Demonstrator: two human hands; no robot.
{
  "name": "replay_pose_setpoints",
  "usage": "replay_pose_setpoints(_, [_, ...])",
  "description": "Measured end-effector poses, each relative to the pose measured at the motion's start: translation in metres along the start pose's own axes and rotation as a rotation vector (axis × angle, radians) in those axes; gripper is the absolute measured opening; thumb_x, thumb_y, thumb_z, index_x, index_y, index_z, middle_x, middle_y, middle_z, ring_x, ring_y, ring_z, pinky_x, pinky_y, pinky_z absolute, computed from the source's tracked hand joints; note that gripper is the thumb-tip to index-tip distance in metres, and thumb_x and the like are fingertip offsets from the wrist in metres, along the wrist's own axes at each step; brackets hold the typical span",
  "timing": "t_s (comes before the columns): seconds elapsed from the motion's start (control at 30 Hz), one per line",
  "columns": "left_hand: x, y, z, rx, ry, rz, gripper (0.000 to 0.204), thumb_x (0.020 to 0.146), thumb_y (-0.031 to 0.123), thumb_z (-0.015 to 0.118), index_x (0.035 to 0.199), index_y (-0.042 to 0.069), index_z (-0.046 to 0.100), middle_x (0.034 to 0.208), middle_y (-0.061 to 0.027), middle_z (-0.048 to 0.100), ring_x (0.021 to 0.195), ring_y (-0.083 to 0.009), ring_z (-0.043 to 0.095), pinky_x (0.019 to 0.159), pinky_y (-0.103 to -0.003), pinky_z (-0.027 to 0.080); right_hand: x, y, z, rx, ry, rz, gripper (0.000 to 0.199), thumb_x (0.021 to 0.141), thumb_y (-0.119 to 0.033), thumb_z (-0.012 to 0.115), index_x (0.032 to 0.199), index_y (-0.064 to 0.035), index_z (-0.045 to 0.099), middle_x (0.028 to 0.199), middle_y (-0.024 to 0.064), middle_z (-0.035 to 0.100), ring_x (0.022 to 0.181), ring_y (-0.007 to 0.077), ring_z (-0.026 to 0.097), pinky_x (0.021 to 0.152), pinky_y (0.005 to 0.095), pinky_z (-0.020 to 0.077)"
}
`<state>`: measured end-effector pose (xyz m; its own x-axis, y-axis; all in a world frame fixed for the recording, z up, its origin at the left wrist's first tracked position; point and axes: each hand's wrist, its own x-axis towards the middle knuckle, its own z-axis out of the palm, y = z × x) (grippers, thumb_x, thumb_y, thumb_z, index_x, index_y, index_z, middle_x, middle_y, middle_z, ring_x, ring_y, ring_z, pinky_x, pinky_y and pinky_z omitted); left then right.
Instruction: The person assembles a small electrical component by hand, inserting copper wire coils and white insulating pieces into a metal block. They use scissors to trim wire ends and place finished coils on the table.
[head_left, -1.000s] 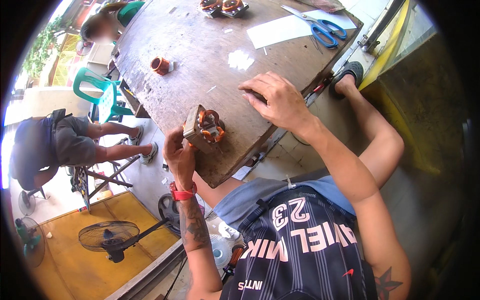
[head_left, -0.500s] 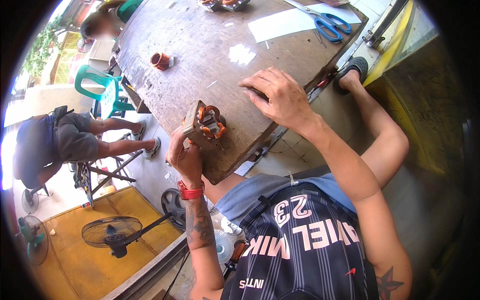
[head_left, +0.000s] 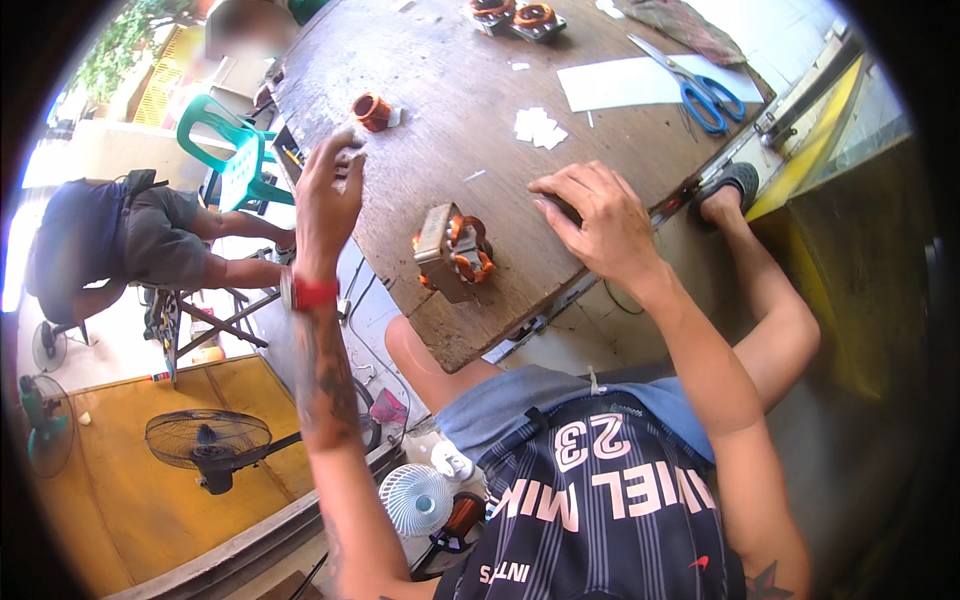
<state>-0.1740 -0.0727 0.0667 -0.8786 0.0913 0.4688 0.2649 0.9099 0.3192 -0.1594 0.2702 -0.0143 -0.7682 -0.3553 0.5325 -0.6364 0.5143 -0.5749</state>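
A motor stator (head_left: 440, 245), a square metal core with orange-copper windings, stands on the wooden table (head_left: 440, 130) near its near corner, touched by neither hand. My left hand (head_left: 330, 190) is raised at the table's left edge, empty, its fingers loosely bent and apart. Just beyond its fingertips sits a small copper wire coil (head_left: 371, 112) with a pale tab at its side. Over the table's right side hovers my right hand (head_left: 600, 215), fingers curved and thumb apart, with nothing visible between them. White paper pieces (head_left: 540, 128) lie in a small pile beyond it.
Blue-handled scissors (head_left: 708, 104) rest on a white sheet (head_left: 610, 83) at the far right. More wound cores (head_left: 535, 20) stand at the far edge. A person (head_left: 150, 240) bends over at left, near a green chair (head_left: 235, 165) and a black fan (head_left: 208, 440).
My left hand has let go of the stator and moved away, up and left toward the copper coil. The stator stays on the table. My right hand keeps much the same pose.
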Motion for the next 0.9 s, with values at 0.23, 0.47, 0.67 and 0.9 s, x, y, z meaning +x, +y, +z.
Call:
replay_pose_setpoints(0.23, [0.086, -0.022, 0.025, 0.352, -0.503, 0.024, 0.033, 0.087, -0.004, 0.054, 0.119, 0.002, 0.059, 0.116, -0.0243, 0.066, 0.107, -0.0438, 0.069, 0.096, -0.048, 0.056, 0.002, -0.002, -0.001, -0.035, 0.024, -0.019, 0.014, 0.093, -0.017, 0.074, 0.106, -0.0127, 0.076, 0.102, 0.0014, 0.074, 0.097, 0.0233, 0.067, 0.088, 0.0386, 0.0549])
replay_pose_setpoints(0.47, [0.094, -0.053, 0.030, 0.165, -0.576, 0.068, 0.026, 0.090, -0.001, 0.062, 0.115, 0.001, 0.059, 0.110, -0.0265, 0.073, 0.109, -0.0444, 0.071, 0.097, -0.047, 0.056, 0.003, -0.003, -0.001, -0.043, 0.017, -0.007, 0.015, 0.093, -0.017, 0.075, 0.106, -0.0127, 0.077, 0.102, 0.0016, 0.074, 0.096, 0.0223, 0.067, 0.087, 0.0378, 0.0550])
replay_pose_setpoints(0.67, [0.073, -0.066, 0.010, -0.245, -0.290, -0.447, 0.037, 0.099, 0.016, 0.074, 0.121, 0.002, 0.048, 0.108, -0.0211, 0.076, 0.072, -0.0222, 0.074, 0.054, -0.033, 0.057, 0.003, -0.003, -0.001, -0.032, 0.019, -0.003, 0.015, 0.092, -0.018, 0.075, 0.106, -0.0132, 0.077, 0.102, 0.0015, 0.073, 0.098, 0.0229, 0.067, 0.088, 0.0380, 0.0549])
replay_pose_setpoints(0.9, [-0.005, -0.032, -0.120, -0.714, -0.210, -0.923, 0.038, 0.106, 0.023, 0.069, 0.128, 0.014, 0.040, 0.077, -0.0011, 0.059, 0.051, -0.0061, 0.055, 0.038, -0.021, 0.037, 0.003, -0.002, -0.002, -0.033, 0.010, -0.014, 0.016, 0.093, -0.018, 0.075, 0.107, -0.0121, 0.077, 0.104, 0.0046, 0.074, 0.100, 0.0260, 0.068, 0.090, 0.0391, 0.0549])
